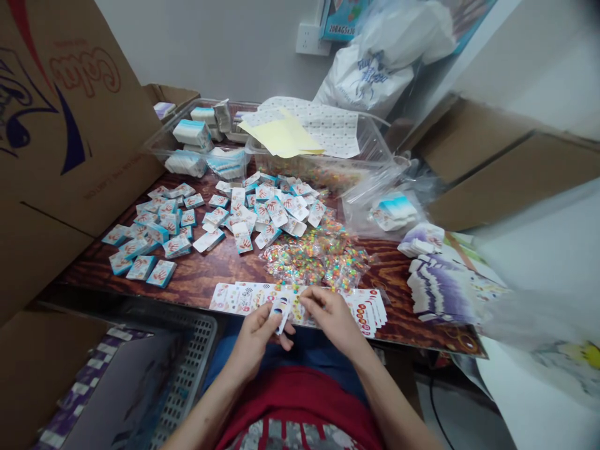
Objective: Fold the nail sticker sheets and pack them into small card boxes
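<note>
Between the thumb and fingers of my left hand (265,328) is a small white printed card (282,307), tilted above the table's front edge. Just right of it, the thumb and forefinger of my right hand (332,315) are pinched together; whatever is between them is too small to make out. Below both hands lies a row of white printed sticker sheets (234,299), fanned out at its right end. Small clear packets of coloured beads (319,256) are heaped just beyond. Little white and blue boxes (276,212) with a red hand print are piled behind and to the left.
Clear plastic trays (375,147) stand at the back, one with stacked flat cartons (192,134). Yellow paper (281,134) lies on top. Purple and white flat cartons (435,287) are at the right. A large cardboard box (60,125) borders the left, above a grey plastic basket (187,362).
</note>
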Demonstrator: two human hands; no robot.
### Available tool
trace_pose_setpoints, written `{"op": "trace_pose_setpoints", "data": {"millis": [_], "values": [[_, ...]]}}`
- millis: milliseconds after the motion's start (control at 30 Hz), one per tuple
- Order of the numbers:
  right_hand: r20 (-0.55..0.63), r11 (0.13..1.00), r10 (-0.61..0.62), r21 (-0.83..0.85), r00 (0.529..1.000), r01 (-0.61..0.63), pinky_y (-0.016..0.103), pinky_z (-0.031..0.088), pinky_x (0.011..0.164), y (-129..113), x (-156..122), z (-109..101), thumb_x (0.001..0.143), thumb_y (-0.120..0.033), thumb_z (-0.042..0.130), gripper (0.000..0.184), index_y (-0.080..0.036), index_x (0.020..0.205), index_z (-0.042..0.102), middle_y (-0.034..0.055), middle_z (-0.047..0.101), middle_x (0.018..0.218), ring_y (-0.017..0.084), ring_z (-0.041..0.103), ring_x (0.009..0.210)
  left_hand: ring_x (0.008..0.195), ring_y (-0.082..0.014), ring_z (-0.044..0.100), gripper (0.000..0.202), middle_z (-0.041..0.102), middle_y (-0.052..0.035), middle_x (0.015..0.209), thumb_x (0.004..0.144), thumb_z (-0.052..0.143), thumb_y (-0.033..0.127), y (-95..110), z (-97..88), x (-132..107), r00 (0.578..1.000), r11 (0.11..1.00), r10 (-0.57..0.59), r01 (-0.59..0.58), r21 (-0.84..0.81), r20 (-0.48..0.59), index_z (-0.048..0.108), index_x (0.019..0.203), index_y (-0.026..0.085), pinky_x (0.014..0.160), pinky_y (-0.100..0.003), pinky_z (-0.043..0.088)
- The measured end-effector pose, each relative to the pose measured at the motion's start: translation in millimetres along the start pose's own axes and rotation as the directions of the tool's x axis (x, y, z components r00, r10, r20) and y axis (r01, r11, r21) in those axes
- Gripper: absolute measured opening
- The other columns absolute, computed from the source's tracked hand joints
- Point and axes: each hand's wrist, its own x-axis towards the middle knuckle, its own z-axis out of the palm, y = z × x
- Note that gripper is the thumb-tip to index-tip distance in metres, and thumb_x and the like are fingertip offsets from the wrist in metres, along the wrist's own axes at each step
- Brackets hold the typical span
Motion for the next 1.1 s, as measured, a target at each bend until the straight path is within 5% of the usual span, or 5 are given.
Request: {"op": "trace_pose_setpoints", "data": {"millis": [100,233,500,867,1100], "values": [[-0.125,0.943,-0.156,-0.313,0.98,0.11,0.029,0.041,0.07,-5,25,6,0.092,-0.022,0.051,0.018,-0.02,0.076,0.059,0.0016,0.059,0.075,0.019,0.056,0.075,0.048,-0.0099,0.058,0.04,0.069,-0.002,0.074,0.079,0.069,0.051,1,-11.5,7,0.992,0.998,0.065,-0.062,0.028,-0.104,0.059,0.088,0.014,0.06,-0.027,0.054],[0.013,0.672,-0.23,-0.721,0.973,0.169,0.035,0.042,0.082,-6,50,30,0.088,-0.011,0.058,0.009,-0.018,0.09,0.062,0.0106,0.06,0.102,0.027,0.054,0.1,0.05,-0.0101,0.058,0.043,0.07,-0.0018,0.073,0.074,0.073,0.052,4,-22.7,16,0.972,0.996,0.078,-0.068,0.051,-0.224,0.061,0.09,0.014,0.056,-0.023,0.051],[0.059,0.577,-0.143,-0.806,0.988,0.132,0.031,0.042,0.074,0,60,21,0.089,-0.013,0.058,0.01,-0.018,0.098,0.058,0.0093,0.058,0.106,0.025,0.056,0.097,0.047,-0.0096,0.059,0.047,0.069,-0.0017,0.072,0.068,0.075,0.054,4,-27.1,20,0.975,1.0,0.004,0.002,0.027,-0.22,0.06,0.085,0.013,0.052,-0.022,0.05],[-0.119,0.938,-0.2,-0.31,0.973,0.155,0.028,0.042,0.068,-5,66,-1,0.082,-0.016,0.061,0.01,-0.019,0.073,0.062,0.0011,0.06,0.078,0.018,0.058,0.075,0.046,-0.0093,0.057,0.045,0.068,-0.0027,0.071,0.069,0.072,0.053,12,-24.9,18,0.99,0.995,0.004,0.011,0.098,-0.143,0.058,0.084,0.013,0.051,-0.022,0.049],[0.078,0.982,-0.063,-0.174,0.995,0.075,0.025,0.036,0.058,-18,32,15,0.076,-0.016,0.063,0.009,-0.021,0.068,0.06,-0.0043,0.056,0.06,0.015,0.052,0.06,0.043,-0.0116,0.053,0.022,0.058,0.003,0.063,0.084,0.055,0.041,18,-8.3,21,0.995,0.886,0.082,-0.045,0.462,-0.061,0.054,0.081,0.019,0.043,-0.022,0.041]]}}
